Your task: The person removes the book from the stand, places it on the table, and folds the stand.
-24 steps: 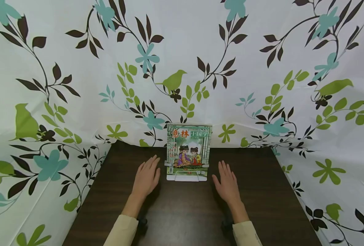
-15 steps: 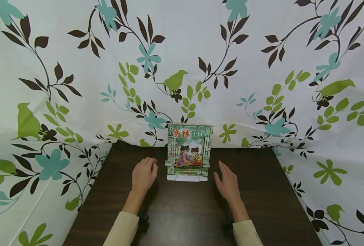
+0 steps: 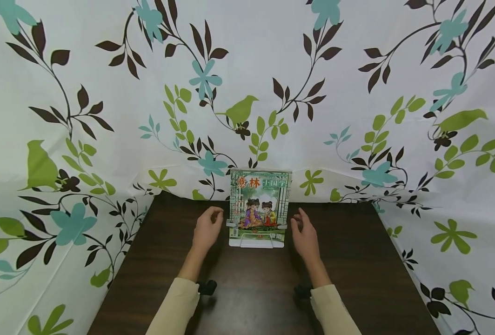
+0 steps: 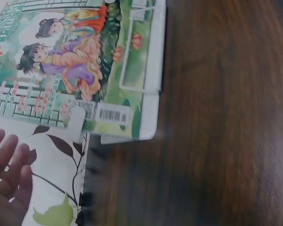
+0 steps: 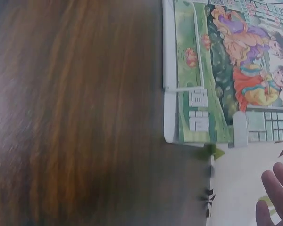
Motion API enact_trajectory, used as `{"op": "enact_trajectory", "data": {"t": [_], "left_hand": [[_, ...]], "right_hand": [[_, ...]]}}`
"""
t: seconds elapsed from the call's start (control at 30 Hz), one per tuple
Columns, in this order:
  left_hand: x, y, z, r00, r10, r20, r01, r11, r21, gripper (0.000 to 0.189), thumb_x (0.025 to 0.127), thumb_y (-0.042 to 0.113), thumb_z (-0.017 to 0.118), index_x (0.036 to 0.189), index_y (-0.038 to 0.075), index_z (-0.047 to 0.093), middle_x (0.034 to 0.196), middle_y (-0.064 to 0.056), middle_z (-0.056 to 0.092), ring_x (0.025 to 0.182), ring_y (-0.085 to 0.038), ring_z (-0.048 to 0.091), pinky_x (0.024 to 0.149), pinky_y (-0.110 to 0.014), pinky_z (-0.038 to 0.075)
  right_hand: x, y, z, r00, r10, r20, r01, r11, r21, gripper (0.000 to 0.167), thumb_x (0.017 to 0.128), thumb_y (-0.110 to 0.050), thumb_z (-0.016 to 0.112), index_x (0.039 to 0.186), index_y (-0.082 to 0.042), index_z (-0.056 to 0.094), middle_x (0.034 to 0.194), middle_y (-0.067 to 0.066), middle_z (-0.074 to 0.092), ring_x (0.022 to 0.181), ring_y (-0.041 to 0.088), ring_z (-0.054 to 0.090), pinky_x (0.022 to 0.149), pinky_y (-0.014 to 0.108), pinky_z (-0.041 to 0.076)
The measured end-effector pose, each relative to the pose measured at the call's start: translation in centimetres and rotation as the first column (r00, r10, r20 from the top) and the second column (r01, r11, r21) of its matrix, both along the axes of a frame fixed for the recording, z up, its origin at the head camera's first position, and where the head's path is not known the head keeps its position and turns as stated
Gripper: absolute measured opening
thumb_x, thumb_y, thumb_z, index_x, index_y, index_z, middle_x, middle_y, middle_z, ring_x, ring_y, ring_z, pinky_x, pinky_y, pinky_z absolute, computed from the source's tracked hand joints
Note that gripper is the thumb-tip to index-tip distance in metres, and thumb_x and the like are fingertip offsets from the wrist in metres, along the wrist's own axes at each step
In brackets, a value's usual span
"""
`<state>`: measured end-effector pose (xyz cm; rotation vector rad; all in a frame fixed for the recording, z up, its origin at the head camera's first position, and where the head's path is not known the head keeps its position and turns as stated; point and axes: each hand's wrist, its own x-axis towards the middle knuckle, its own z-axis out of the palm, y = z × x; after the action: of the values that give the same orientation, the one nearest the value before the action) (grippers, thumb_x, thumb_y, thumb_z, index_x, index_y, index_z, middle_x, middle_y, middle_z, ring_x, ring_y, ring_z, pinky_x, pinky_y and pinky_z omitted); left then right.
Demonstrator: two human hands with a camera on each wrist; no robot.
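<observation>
A green illustrated magazine (image 3: 259,200) stands upright on a white book stand (image 3: 257,243) at the back of the table. Two small clips (image 4: 76,123) hold the magazine's sides, and a wire bar crosses its lower edge. To its left, my left hand (image 3: 208,228) is raised with loosely bent fingers and holds nothing. My right hand (image 3: 305,235) is on the other side, fingers relaxed and slightly bent, also holding nothing. Both wrist views show a gap between the fingers and the magazine's side edges.
The dark wooden table (image 3: 251,288) reaches back to a white curtain (image 3: 247,56) printed with leaves, birds and flowers. A black wrist device (image 3: 207,287) sits under the left cuff, another (image 3: 302,291) under the right.
Both hands have lifted from lying flat on the table and moved forward, closer to the magazine's sides, with fingers more bent. The magazine and stand stay in place.
</observation>
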<state>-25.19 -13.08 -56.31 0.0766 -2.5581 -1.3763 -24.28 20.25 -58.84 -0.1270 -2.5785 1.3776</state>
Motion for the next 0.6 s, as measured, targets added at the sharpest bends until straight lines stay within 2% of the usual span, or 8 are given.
{"op": "enact_trajectory", "data": {"t": [0.07,0.2,0.3,0.4,0.47,0.6], "left_hand": [[-0.4,0.5,0.0,1.000,-0.006,0.023,0.005,0.999,0.041,0.029,0.110,0.024,0.063,0.134,0.013,0.073,0.122,-0.007,0.076,0.106,-0.024,0.071,0.074,-0.039,0.053],[-1.0,1.5,0.2,0.999,-0.030,0.045,0.025,0.994,0.102,0.040,0.110,0.026,0.064,0.147,0.011,0.065,0.138,-0.011,0.072,0.122,-0.030,0.071,0.086,-0.050,0.059],[-1.4,2.3,0.1,0.997,-0.050,0.062,0.043,0.993,0.113,0.045,0.109,0.027,0.065,0.151,0.011,0.062,0.145,-0.013,0.069,0.136,-0.035,0.064,0.104,-0.057,0.055],[-1.6,2.8,-0.2,0.995,-0.059,0.076,0.051,0.994,0.097,0.048,0.109,0.026,0.064,0.154,0.009,0.059,0.151,-0.016,0.065,0.145,-0.038,0.056,0.117,-0.059,0.046],[-1.7,3.1,-0.4,0.995,-0.050,0.081,0.042,0.995,0.094,0.048,0.109,0.026,0.065,0.154,0.009,0.059,0.152,-0.016,0.064,0.147,-0.038,0.055,0.119,-0.059,0.044],[-1.9,3.2,-0.7,0.996,-0.013,0.088,0.005,0.997,0.081,0.046,0.109,0.029,0.066,0.152,0.013,0.062,0.150,-0.013,0.066,0.143,-0.036,0.059,0.115,-0.059,0.048]], "right_hand": [[-0.2,-0.4,0.1,1.000,0.008,0.022,-0.007,1.000,-0.011,0.059,0.114,-0.035,0.056,0.166,-0.014,0.039,0.151,0.013,0.062,0.138,0.035,0.060,0.110,0.063,0.048],[-0.4,-1.3,0.2,1.000,0.001,0.032,0.000,1.000,-0.005,0.057,0.112,-0.033,0.058,0.164,-0.013,0.043,0.152,0.014,0.061,0.138,0.035,0.059,0.112,0.062,0.047],[-0.5,-1.8,0.1,0.999,0.004,0.039,-0.004,1.000,0.017,0.058,0.112,-0.031,0.058,0.165,-0.013,0.043,0.153,0.015,0.061,0.136,0.036,0.061,0.112,0.062,0.047],[-0.5,-2.1,-0.1,0.999,0.015,0.043,-0.017,1.000,0.025,0.058,0.112,-0.030,0.058,0.165,-0.013,0.044,0.153,0.015,0.061,0.134,0.035,0.062,0.111,0.062,0.047],[-0.6,-2.3,-0.2,0.999,0.022,0.038,-0.023,0.999,0.025,0.058,0.112,-0.031,0.057,0.166,-0.013,0.044,0.153,0.015,0.061,0.132,0.035,0.062,0.110,0.062,0.048],[-0.7,-2.6,-0.3,0.999,0.027,0.028,-0.027,1.000,0.004,0.056,0.113,-0.032,0.057,0.164,-0.014,0.045,0.151,0.015,0.061,0.129,0.035,0.063,0.105,0.062,0.050]]}}
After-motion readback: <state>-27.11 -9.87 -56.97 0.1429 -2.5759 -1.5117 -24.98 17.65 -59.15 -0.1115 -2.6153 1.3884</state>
